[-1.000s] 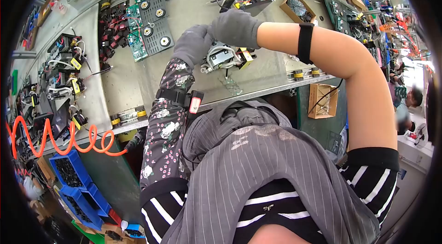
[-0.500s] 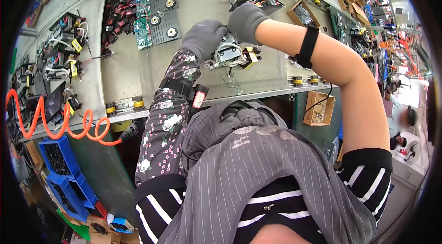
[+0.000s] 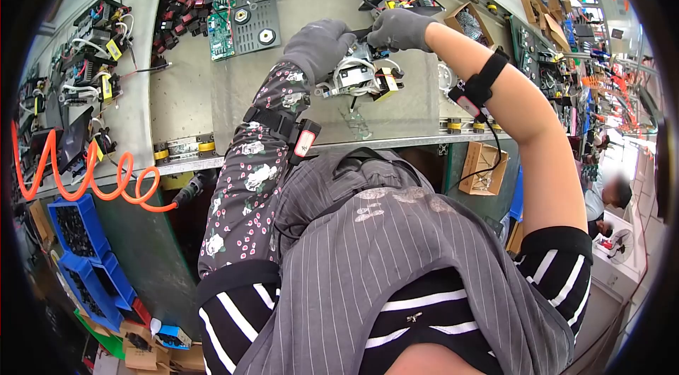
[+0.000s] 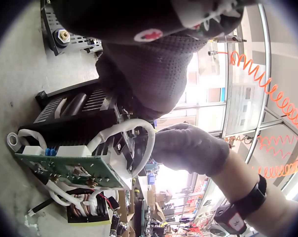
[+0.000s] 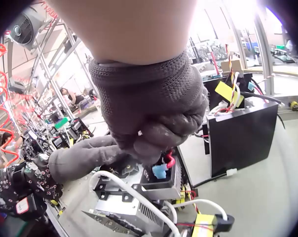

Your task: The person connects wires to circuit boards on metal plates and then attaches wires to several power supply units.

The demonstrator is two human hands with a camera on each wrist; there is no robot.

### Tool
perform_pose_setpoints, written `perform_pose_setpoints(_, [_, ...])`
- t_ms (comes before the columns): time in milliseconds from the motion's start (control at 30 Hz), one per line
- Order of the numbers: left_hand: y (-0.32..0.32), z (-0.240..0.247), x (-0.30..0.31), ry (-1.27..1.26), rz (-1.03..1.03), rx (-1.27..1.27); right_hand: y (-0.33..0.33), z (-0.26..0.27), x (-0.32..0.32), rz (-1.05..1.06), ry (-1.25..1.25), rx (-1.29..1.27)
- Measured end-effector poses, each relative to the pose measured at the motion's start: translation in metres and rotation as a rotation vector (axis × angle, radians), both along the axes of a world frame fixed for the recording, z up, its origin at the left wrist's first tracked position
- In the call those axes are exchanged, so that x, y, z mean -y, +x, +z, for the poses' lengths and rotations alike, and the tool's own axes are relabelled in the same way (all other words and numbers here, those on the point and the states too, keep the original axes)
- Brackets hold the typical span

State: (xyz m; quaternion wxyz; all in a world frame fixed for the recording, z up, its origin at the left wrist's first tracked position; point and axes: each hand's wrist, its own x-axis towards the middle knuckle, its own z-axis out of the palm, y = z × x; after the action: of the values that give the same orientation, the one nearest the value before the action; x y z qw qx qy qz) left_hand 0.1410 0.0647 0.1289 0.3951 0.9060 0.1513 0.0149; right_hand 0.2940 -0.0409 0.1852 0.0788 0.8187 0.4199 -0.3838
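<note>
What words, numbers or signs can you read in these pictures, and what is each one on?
No text can be read in any view.
Yellow label on the circuit assembly: too small to read.
Red-and-white sticker on the wrist unit: blurred.
Green circuit boards: any print is too small to read.

Bright daylight behind my left hand [image 4: 154,74] blows out the windows [image 4: 208,101]; fisheye edges go black, perhaps slightly blurred.
</note>
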Motion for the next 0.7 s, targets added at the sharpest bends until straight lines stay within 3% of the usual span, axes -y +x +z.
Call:
perform_pose_setpoints(200, [-0.002,0.003,0.002,-0.004,-0.002,-0.011,-0.012,0.011,0.009,-0.043,0.074,0.031])
perform_pose_setpoints(300, [0.000,0.004,0.005,-0.007,-0.009,-0.005,-0.013,0.016,0.011,-0.143,0.024,-0.112])
perform_pose_setpoints(500, [0.002,0.006,0.012,0.004,0.015,-0.027,-0.017,0.026,0.011,-0.102,-0.046,-0.082])
perform_pose_setpoints(567, [0.003,0.011,0.015,0.007,0.008,-0.052,-0.014,0.027,0.014,0.027,-0.053,0.021])
perform_pose_setpoints(700, [0.002,0.005,0.016,-0.013,-0.017,-0.047,-0.010,0.021,0.017,-0.050,-0.065,-0.051])
